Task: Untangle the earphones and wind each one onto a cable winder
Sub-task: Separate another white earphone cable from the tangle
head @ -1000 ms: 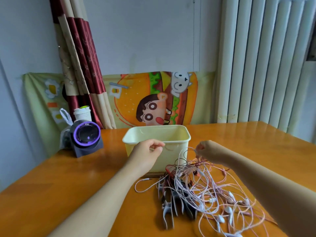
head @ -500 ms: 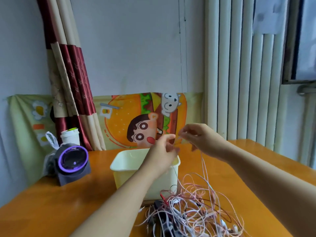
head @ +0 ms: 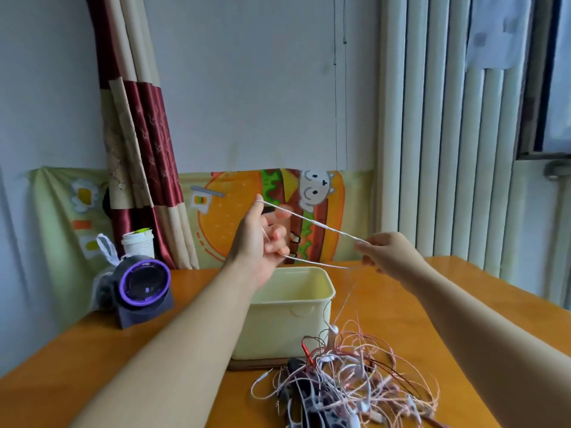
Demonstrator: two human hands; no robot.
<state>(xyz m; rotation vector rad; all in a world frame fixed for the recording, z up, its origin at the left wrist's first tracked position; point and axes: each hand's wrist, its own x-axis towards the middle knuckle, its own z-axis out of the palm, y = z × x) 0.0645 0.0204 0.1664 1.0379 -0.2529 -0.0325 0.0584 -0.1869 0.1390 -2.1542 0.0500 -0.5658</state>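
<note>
At the left edge of the orange table (head: 46, 381) stands one dark gadget with a purple ring (head: 143, 285), one white plastic bag (head: 103, 247) bunched against it and one white cup with a green lid (head: 137, 242) just behind. One red-and-cream curtain (head: 139, 134) hangs above them, in front of one cartoon burger cloth (head: 234, 211) along the wall.

Next comes the left hand (head: 259, 242), raised over the table, its fingers curled in on a white earphone cable (head: 312, 222) that loops over the top of the hand and comes out again below the fingers; two runs of that one cable stretch taut to the right hand (head: 386, 254), whose fingertips (head: 363, 248) pinch them, the other fingers tucked in.

Below the two hands sits one cream plastic tub (head: 296, 307), open on top. Thin strands drop from the right hand to a single heap of tangled earphones (head: 364, 378), white, pink and dark red, lying on the table just in front of the tub; I cannot count them. Dark cable winders (head: 312, 403) lie under the heap's left side, too buried to count; pale vertical blinds (head: 448, 134) fill the far right.
</note>
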